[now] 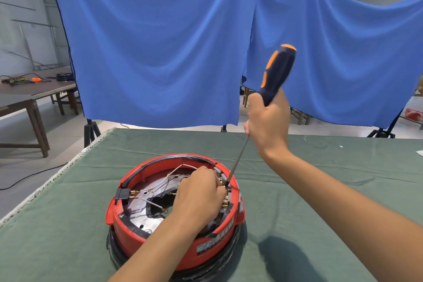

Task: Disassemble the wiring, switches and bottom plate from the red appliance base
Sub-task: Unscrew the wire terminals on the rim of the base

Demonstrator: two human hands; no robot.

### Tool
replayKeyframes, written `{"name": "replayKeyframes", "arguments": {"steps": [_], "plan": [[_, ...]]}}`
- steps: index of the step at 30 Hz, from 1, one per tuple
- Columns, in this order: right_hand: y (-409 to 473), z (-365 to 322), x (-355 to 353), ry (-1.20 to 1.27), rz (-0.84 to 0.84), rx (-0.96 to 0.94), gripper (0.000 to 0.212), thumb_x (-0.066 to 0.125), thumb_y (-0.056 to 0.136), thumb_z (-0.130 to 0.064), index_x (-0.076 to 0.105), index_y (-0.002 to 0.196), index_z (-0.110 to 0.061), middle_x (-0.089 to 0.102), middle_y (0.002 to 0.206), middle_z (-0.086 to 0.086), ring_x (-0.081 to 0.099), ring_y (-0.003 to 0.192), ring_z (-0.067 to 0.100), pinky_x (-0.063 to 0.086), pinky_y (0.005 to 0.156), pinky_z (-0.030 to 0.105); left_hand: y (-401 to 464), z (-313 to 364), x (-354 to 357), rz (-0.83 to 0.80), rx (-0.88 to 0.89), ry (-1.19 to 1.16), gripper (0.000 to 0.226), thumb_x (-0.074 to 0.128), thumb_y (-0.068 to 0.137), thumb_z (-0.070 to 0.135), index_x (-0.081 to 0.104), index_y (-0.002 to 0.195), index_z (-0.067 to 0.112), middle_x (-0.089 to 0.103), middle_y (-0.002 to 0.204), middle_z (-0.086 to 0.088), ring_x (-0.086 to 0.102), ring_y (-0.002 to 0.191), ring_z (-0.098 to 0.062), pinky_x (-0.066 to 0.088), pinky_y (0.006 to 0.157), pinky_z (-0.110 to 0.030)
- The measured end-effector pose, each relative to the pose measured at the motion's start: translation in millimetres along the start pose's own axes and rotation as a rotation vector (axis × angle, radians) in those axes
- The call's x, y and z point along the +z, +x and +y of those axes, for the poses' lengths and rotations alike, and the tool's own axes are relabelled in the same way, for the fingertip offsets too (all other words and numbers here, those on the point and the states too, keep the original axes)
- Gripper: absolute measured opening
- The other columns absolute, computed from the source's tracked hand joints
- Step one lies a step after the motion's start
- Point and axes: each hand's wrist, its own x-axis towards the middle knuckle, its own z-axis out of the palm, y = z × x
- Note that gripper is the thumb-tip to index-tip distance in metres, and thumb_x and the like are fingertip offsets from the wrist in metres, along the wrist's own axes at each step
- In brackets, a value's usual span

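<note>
Head view takes in a wide blue cloth backdrop (pixel 160 41) hanging behind a surface covered in green fabric (pixel 320 190), on which the round red plastic appliance base (pixel 130 224) sits upside down, near the front edge, with its silver metal bottom plate (pixel 142 217) and thin white wires (pixel 174 169) exposed. The right hand (pixel 267 119) has its grip clamped on a long screwdriver with a dark blue and orange handle (pixel 278 71), its tip set at the brass terminals (pixel 225 200) on the base's right rim. The left hand (pixel 196 194) reaches into the base with fingers curled at those terminals, though what its grip closes on I cannot tell.
</note>
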Motion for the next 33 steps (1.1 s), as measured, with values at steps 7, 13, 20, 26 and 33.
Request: {"name": "replayKeyframes", "arguments": {"steps": [7, 13, 20, 26, 33], "plan": [[-10, -8, 19, -0.114, -0.127, -0.221, 0.010, 0.045, 0.077, -0.017, 0.036, 0.073, -0.018, 0.039, 0.047, -0.016, 0.032, 0.041, 0.008, 0.031, 0.040, 0.026, -2, 2, -2, -0.007, -0.016, 0.021, 0.019, 0.051, 0.088, 0.023, 0.064, 0.084, 0.010, 0.058, 0.103, -0.002, 0.057, 0.096, -0.030, 0.048, 0.084, -0.043], [4, 4, 1, -0.021, 0.039, 0.046, 0.015, 0.047, 0.082, -0.011, 0.038, 0.073, -0.019, 0.035, 0.058, -0.004, 0.031, 0.048, 0.020, 0.037, 0.050, 0.035, -2, 4, -2, -0.008, -0.004, -0.015, 0.019, 0.053, 0.087, 0.019, 0.065, 0.084, 0.004, 0.059, 0.099, -0.007, 0.058, 0.093, -0.028, 0.048, 0.083, -0.043], [8, 15, -9, 0.031, 0.144, 0.144, 0.019, 0.045, 0.085, -0.006, 0.040, 0.073, -0.020, 0.037, 0.054, -0.002, 0.033, 0.034, 0.012, 0.035, 0.036, 0.022, -3, 5, -6, 0.034, -0.016, -0.079, 0.020, 0.054, 0.083, 0.012, 0.064, 0.080, -0.004, 0.063, 0.091, -0.014, 0.059, 0.084, -0.029, 0.049, 0.077, -0.043], [5, 10, -11, 0.131, 0.119, 0.126, 0.023, 0.045, 0.086, -0.004, 0.037, 0.071, -0.019, 0.031, 0.044, -0.012, 0.029, 0.030, 0.008, 0.030, 0.035, 0.018, -4, 3, -5, 0.028, -0.018, -0.050, 0.016, 0.054, 0.083, 0.016, 0.065, 0.083, 0.006, 0.061, 0.095, -0.004, 0.056, 0.090, -0.023, 0.048, 0.082, -0.043], [0, -4, -26, 0.181, 0.102, 0.050, 0.023, 0.044, 0.086, -0.003, 0.035, 0.071, -0.018, 0.028, 0.045, -0.015, 0.026, 0.033, 0.010, 0.030, 0.034, 0.017, -3, -4, -5, 0.032, 0.034, -0.198, 0.018, 0.058, 0.083, 0.012, 0.060, 0.086, 0.030, 0.061, 0.100, 0.007, 0.055, 0.096, -0.012, 0.046, 0.083, -0.031]]}}
